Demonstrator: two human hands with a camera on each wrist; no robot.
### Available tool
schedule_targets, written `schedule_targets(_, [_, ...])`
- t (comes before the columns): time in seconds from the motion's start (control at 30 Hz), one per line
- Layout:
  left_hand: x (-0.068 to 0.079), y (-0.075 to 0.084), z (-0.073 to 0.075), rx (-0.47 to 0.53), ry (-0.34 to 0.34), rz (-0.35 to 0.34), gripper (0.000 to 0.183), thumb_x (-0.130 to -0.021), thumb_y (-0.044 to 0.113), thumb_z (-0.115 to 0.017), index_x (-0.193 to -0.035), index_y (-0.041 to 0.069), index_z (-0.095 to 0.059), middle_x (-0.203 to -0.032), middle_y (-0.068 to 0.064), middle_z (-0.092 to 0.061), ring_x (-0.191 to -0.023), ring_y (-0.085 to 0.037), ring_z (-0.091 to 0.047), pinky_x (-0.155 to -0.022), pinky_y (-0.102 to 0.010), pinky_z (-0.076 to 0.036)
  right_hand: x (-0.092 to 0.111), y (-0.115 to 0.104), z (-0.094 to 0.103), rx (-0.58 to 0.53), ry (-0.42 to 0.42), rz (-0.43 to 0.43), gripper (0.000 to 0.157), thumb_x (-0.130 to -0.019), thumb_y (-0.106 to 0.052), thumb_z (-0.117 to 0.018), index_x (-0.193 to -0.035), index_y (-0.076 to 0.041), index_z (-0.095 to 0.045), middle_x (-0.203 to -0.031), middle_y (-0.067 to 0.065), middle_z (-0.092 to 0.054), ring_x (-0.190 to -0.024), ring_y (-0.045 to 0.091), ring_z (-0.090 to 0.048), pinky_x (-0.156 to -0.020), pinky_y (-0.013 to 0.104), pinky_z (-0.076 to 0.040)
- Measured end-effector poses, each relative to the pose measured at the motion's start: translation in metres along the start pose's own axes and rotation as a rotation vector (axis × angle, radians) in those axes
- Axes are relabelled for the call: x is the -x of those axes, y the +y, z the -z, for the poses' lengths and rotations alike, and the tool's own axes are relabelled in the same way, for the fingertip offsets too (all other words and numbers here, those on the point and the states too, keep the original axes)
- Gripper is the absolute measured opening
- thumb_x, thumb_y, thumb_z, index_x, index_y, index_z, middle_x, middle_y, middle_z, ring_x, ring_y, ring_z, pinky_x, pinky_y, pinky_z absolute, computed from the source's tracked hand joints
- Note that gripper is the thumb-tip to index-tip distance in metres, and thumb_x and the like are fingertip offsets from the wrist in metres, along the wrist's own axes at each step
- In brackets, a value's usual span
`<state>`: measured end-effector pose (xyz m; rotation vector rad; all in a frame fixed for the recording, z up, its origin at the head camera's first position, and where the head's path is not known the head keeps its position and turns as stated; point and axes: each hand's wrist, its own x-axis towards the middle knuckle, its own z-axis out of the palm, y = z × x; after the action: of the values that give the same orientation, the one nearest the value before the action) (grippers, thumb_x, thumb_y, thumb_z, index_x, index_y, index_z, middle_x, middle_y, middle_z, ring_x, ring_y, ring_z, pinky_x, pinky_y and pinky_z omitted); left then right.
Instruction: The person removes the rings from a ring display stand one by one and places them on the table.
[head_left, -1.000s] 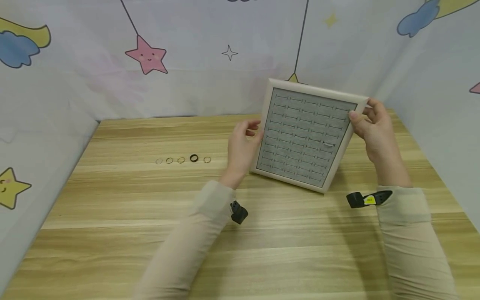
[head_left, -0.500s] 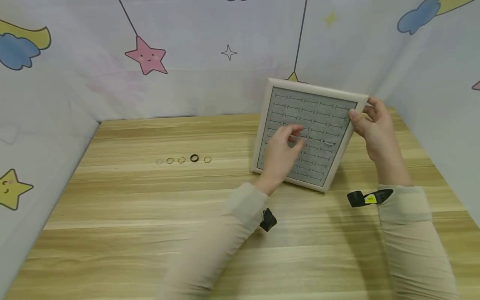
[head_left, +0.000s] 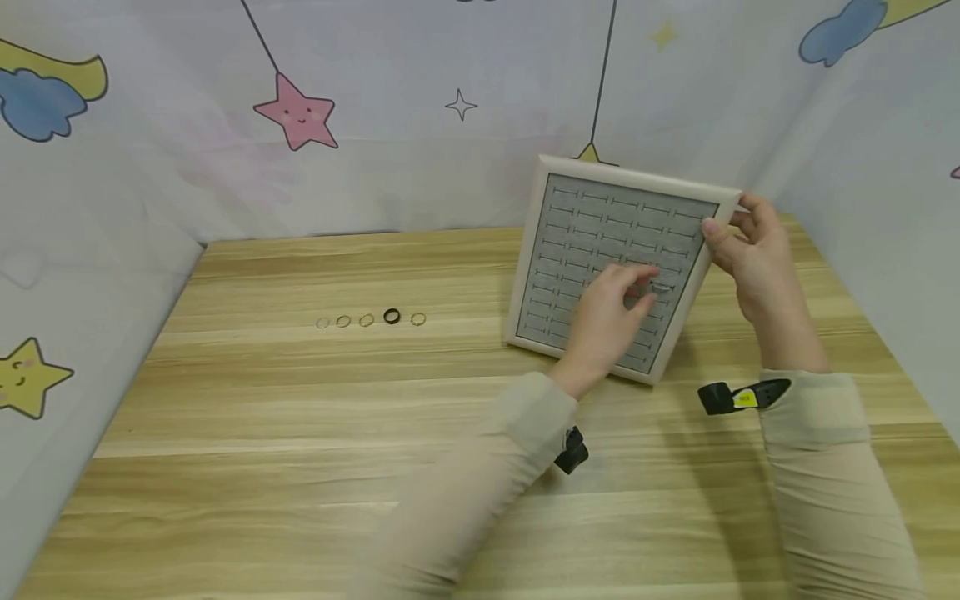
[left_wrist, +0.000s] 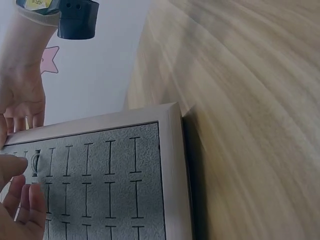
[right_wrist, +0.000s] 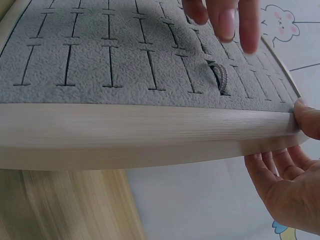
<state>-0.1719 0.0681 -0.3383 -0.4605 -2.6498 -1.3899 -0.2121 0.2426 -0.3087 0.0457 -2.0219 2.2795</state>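
A ring display board [head_left: 573,250] with a pale wooden frame and a grey slotted pad stands tilted at the table's right. My right hand [head_left: 759,262] grips its upper right edge, thumb on the front and fingers behind. One silver-looking ring [right_wrist: 221,77] with a textured band sits in a slot near the right side. My left hand [head_left: 609,321] is in front of the pad, thumb and fingers spread apart beside that ring. In the right wrist view, the left fingertips [right_wrist: 227,24] hover just above the ring, holding nothing.
Left of the board, several rings lie in a row on the wooden table [head_left: 300,467]: thin metal bands and one black ring [head_left: 392,316]. Behind the table hangs a white cloth [head_left: 390,183] with cartoon stars.
My left hand has moved right from the board's left edge, across the pad, to beside the ring in the slot. My right hand keeps its grip and the board stays tilted.
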Motion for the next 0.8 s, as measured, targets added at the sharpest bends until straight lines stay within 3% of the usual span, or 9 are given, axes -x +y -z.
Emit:
schedule_targets(0.33, [-0.0041,-0.0005,-0.0072,-0.069,-0.004,0.029,0.028,-0.092,0.018,-0.064,-0.119,0.021,-0.066,-0.108,0.004,-0.064,-0.095,-0.005,-0.059,-0.071,-0.005,-0.040,-0.0006,0.0003,0.0000,-0.003,0.000,-0.005,0.051,-0.088,-0.014,-0.066,-0.132,-0.016,-0.042,-0.105,-0.007,-0.054,-0.091,0.004,-0.056,-0.070,0.010,-0.049])
schedule_targets(0.6, [-0.0058,0.0026,-0.0077,-0.259,-0.057,0.027,0.026,-0.094,0.027,-0.061,-0.119,0.027,-0.064,-0.117,0.009,-0.062,-0.104,-0.005,-0.060,-0.073,-0.012,-0.047,-0.0011,0.0008,-0.0005,0.012,0.010,-0.010,0.056,-0.087,-0.016,-0.068,-0.135,-0.014,-0.041,-0.104,-0.008,-0.054,-0.090,0.003,-0.057,-0.070,0.010,-0.049])
schedule_targets(0.8, [-0.0052,0.0053,-0.0088,-0.369,-0.075,0.004,0.022,-0.095,0.033,-0.057,-0.117,0.028,-0.062,-0.112,0.010,-0.059,-0.099,-0.005,-0.059,-0.066,-0.014,-0.046,-0.0012,0.0007,0.0000,0.008,0.009,-0.008,0.054,-0.087,-0.015,-0.068,-0.134,-0.015,-0.042,-0.104,-0.007,-0.055,-0.090,0.004,-0.056,-0.070,0.011,-0.049])
